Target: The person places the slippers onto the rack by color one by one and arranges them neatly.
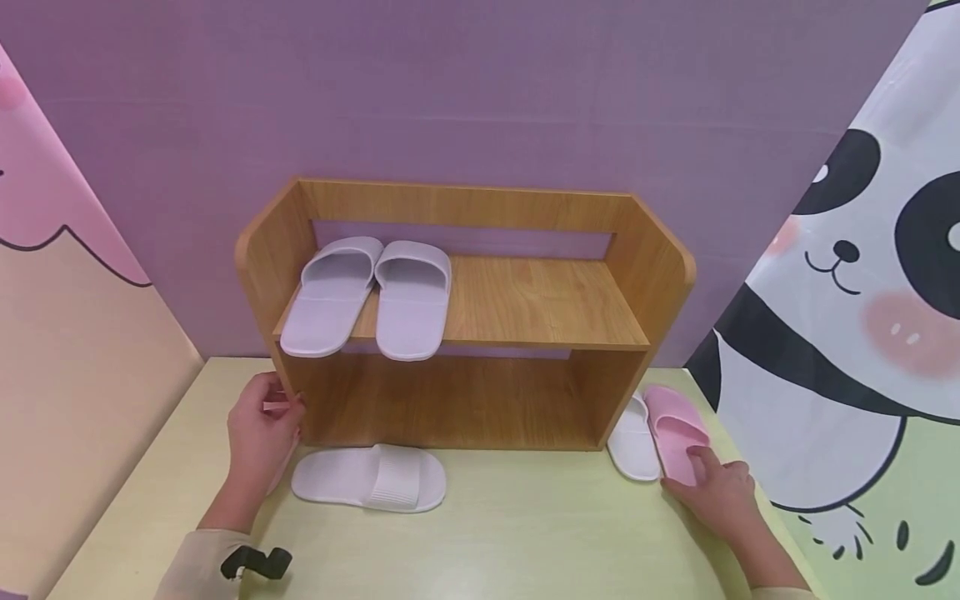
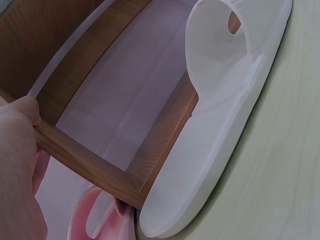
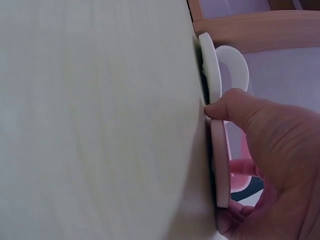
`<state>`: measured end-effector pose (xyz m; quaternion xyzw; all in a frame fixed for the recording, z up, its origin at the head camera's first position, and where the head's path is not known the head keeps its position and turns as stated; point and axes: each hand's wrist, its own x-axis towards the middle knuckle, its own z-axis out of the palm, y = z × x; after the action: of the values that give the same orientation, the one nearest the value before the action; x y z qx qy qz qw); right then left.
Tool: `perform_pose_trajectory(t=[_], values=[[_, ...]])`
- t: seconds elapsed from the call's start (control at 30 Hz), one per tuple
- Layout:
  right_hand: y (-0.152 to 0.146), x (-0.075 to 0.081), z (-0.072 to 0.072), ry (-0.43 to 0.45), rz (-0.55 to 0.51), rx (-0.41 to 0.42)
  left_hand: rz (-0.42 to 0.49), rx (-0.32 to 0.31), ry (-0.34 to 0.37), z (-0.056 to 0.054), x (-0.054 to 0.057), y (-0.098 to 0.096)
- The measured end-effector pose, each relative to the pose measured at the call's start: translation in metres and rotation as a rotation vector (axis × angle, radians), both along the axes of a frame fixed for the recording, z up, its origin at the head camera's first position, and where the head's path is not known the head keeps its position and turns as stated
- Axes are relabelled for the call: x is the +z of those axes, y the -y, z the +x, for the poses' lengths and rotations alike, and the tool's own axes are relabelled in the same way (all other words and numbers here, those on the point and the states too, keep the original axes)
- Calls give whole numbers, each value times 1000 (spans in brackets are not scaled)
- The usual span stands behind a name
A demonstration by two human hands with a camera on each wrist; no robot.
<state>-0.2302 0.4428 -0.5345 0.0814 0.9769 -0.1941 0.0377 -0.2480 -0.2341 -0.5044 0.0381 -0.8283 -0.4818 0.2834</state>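
A wooden shoe rack [image 1: 480, 404] stands against the purple wall. My left hand [image 1: 262, 425] is at its left side panel, thumb on the front edge and fingers curled behind, partly hidden. Below that hand a pink slipper [image 2: 102, 220] lies beside the panel, mostly out of sight in the head view. Outside the rack's right side, my right hand [image 1: 716, 492] grips the heel end of another pink slipper [image 1: 671, 425] across its sole. A white slipper [image 1: 633, 442] lies along that one's left side, close to my thumb.
Two white slippers [image 1: 412, 308] sit side by side on the rack's upper shelf at the left. Another white slipper [image 1: 345, 477] lies sideways on the table [image 1: 487, 550] before the rack. A panda-printed panel [image 1: 847, 333] borders the right side.
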Motion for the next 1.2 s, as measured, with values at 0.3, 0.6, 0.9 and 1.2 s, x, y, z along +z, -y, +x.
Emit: perform_pose_trajectory(t=[0.3, 0.6, 0.9, 1.2], values=[[6, -7, 0, -71, -69, -82, -23, -4, -18, 1, 1, 0], [18, 5, 5, -298, -85, -162, -20, 2, -6, 0, 0, 0], [29, 16, 5, -538, -119, -194, -17, -1, 13, 1, 0, 1], [44, 30, 7, -714, -191, -216, -15, 3, -2, 0, 0, 1]])
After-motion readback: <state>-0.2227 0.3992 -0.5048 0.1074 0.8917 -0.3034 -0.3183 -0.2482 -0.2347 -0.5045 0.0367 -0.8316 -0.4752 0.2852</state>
